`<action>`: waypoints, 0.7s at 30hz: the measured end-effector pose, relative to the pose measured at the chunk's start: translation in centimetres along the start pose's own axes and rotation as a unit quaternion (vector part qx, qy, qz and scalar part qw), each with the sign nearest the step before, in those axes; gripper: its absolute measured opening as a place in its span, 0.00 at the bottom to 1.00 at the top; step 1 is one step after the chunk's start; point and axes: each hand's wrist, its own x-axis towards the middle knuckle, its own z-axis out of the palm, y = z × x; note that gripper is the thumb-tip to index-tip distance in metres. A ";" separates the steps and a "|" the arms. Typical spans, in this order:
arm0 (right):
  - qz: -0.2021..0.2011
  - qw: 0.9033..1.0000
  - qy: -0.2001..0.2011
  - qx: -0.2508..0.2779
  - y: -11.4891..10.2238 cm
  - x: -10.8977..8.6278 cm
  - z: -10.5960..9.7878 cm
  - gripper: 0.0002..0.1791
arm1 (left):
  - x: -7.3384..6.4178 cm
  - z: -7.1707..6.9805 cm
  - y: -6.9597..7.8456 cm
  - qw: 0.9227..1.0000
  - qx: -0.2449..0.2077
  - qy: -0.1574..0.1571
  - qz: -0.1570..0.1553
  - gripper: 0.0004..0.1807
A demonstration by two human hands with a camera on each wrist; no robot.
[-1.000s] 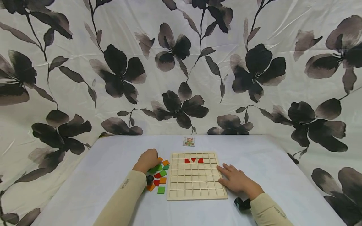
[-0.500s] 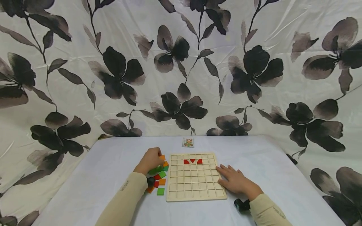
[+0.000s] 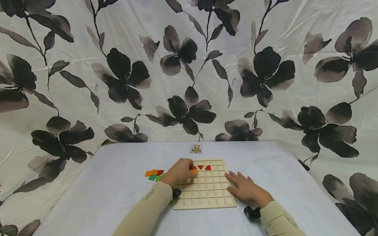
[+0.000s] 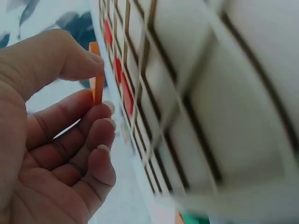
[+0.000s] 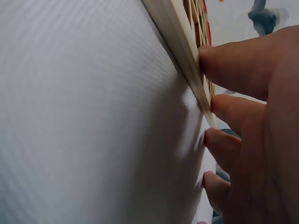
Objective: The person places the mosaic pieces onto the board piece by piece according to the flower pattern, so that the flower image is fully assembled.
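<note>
Over the upper left of the wooden grid board (image 3: 206, 193), my left hand (image 3: 180, 171) pinches an orange square tile (image 3: 194, 171) between thumb and fingers. In the left wrist view the orange tile (image 4: 96, 74) stands edge-on, close over the grid. Red tiles (image 3: 208, 167) lie in a row of cells near the board's far side; the left one is partly hidden by my hand. My right hand (image 3: 248, 188) rests at the board's right edge with fingers spread. The right wrist view shows its thumb and a finger touching the board's rim (image 5: 187, 56).
Loose orange, red and green tiles (image 3: 152, 173) lie left of the board, partly hidden behind my left forearm. A small card with a coloured pattern (image 3: 196, 148) lies beyond the board. A floral cloth (image 3: 192, 114) hangs behind the white table (image 3: 112, 183).
My left hand has moved right, from the loose tiles to over the board, carrying the orange tile. My right hand has stayed at the board's edge.
</note>
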 end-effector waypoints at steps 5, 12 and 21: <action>0.002 1.000 0.002 0.004 0.2 0.1 0.2 0.33 | 1.1 1.3 1.2 1.000 0.012 -0.023 0.004 0.07; 0.001 1.000 -0.001 0.005 0.2 0.2 0.6 0.33 | 2.1 1.8 2.0 0.998 0.057 -0.037 0.011 0.08; 0.007 1.000 -0.002 -0.001 0.1 -0.1 0.2 0.33 | 2.2 1.7 2.7 0.997 0.059 -0.045 0.030 0.05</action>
